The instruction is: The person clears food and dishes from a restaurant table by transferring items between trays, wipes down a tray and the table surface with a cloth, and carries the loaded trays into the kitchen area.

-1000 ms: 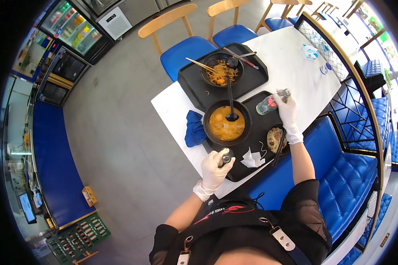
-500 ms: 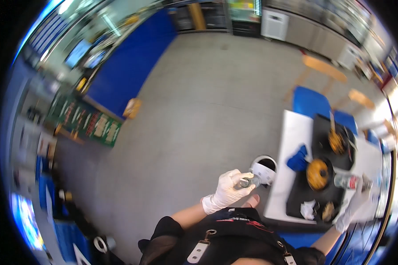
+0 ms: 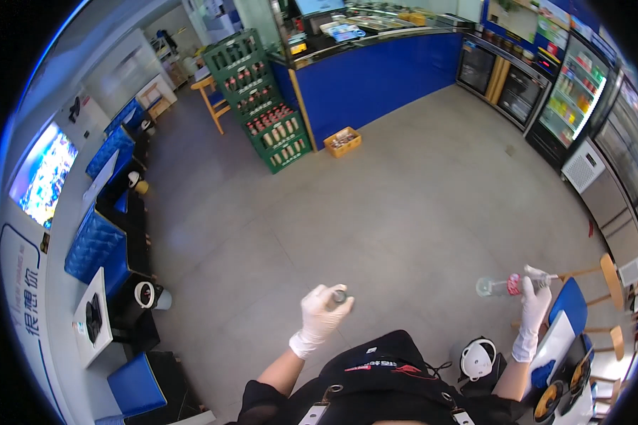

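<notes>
In my white-gloved left hand (image 3: 319, 319) is a small glass bottle (image 3: 339, 296), seen nearly end-on, with the fingers wrapped round it. My right hand (image 3: 535, 308), also gloved, is closed round the neck end of a clear glass bottle (image 3: 500, 286) with a red label. That bottle lies level in the air, its base toward the left. Both hands are held out in front of my body, well apart, above the grey floor (image 3: 376, 234).
Green bottle crates (image 3: 280, 159) stand stacked beside a blue counter (image 3: 383, 85), with a yellow basket (image 3: 343, 144) on the floor. A white-lidded bin (image 3: 478, 359) and a table (image 3: 554, 338) with pans are at lower right. Blue booths (image 3: 96, 248) line the left; a drinks fridge (image 3: 571, 95) stands far right.
My view has turned left, away from the pan table, which now sits at the lower right. The right-hand bottle has come away from above the table; both hands still hold their bottles.
</notes>
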`<state>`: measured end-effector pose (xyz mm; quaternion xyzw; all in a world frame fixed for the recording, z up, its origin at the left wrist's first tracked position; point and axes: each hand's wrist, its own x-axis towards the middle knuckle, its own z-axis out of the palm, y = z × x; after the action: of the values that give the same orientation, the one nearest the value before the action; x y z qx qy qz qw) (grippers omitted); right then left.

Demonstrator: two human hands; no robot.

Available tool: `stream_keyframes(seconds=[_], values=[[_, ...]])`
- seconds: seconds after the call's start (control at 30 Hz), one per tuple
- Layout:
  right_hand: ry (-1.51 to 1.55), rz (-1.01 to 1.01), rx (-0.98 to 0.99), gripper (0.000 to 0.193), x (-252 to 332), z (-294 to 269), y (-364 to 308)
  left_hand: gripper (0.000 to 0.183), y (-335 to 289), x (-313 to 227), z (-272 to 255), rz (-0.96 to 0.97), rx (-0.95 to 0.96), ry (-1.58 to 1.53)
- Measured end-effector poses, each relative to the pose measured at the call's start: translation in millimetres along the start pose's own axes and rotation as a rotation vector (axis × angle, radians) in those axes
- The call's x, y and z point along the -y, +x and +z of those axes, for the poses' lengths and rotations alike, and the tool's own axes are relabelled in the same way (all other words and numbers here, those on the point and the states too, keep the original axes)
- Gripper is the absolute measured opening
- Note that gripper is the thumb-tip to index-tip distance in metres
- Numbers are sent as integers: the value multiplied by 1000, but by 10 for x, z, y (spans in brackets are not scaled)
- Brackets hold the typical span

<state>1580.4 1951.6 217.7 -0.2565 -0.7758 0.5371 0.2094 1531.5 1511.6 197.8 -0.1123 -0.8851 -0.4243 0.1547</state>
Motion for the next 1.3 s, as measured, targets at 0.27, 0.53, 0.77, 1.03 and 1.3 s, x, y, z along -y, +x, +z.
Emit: stream_keyframes(seconds=[0.27,0.53,0.77,1.03,1.3], values=[[114,-121,465,23,583,2506,788,15,488,1154,-947,-288,-426,148],[174,-178,889,26,1168,5148,1083,13,1061,2090,-1894,-466,-758,297],[143,-481,1216,32,1965,7282,1134,15,1547,3282,-2631,-607,-1038,246],[214,-254,1213,26,2909,9247,1717,13,3243,4717,-3650,-587,-850,206],[291,-304,947,24,4019,10633,2962,2,6192,5871,-4848,-313,-657,53]])
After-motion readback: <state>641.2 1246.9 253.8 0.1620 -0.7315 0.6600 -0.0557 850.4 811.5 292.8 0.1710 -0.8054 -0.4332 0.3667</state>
